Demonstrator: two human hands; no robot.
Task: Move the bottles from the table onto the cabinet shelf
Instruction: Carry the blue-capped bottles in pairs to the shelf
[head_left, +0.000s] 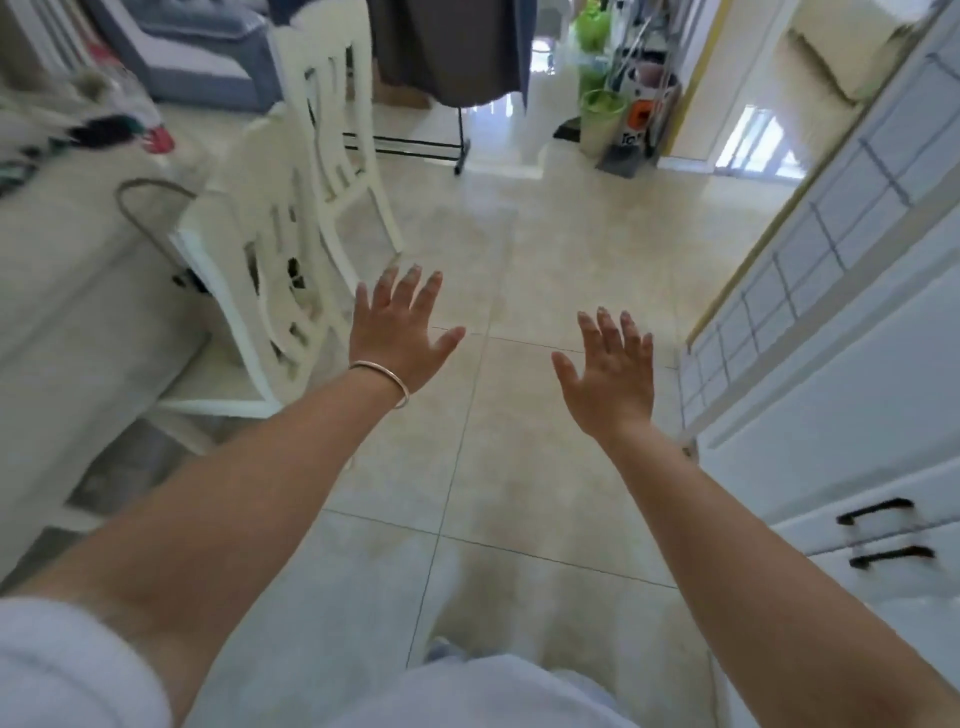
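Two hands, left hand (400, 332) and right hand (610, 371) | fingers spread, empty | between chair (270, 260) and cabinet (831, 364)

A single wide-angle view is taken from head height, aimed forward and down over the tiled floor (519, 270). Both outstretched arms are seen close below the lens. The bench (67, 249) is caught at the left edge, the cabinet (841, 364) at the right.
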